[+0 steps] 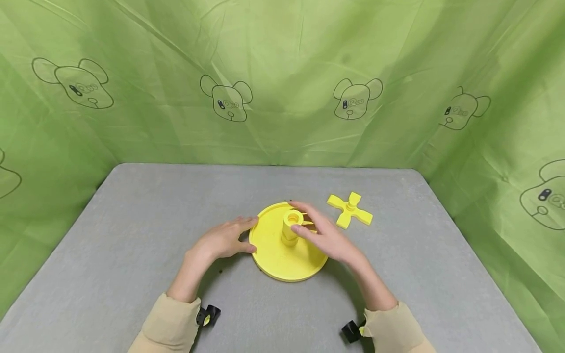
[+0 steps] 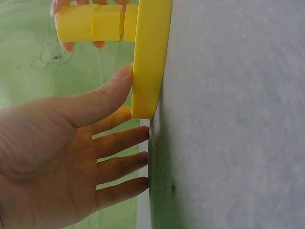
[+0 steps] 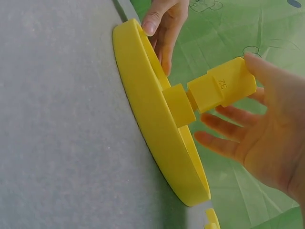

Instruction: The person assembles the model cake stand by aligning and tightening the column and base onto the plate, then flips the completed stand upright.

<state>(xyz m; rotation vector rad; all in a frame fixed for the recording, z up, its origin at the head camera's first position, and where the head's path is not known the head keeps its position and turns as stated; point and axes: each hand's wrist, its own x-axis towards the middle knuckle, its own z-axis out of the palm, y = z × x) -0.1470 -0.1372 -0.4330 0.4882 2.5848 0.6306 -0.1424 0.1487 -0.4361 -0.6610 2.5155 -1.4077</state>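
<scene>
A round yellow tray with a raised rim [image 1: 273, 264] lies flat on the table. From its middle rises a yellow stepped post [image 1: 289, 235], hollow at the top and marked "32" in the right wrist view; a narrow neck shows just above the tray's socket [image 3: 179, 106]. My right hand [image 1: 328, 238] holds the post near its top, thumb on one side and fingers round the other. At the tray's left edge, my left hand [image 1: 222, 239] touches the rim with thumb and index finger. Its other fingers reach straight down to the table in the left wrist view.
A yellow cross-shaped piece [image 1: 350, 210] with a short stub in its middle lies behind and right of the tray. The grey table [image 1: 176, 196] has green cloth [image 1: 282, 137] hanging around its back and sides. A few dark specks lie by the tray.
</scene>
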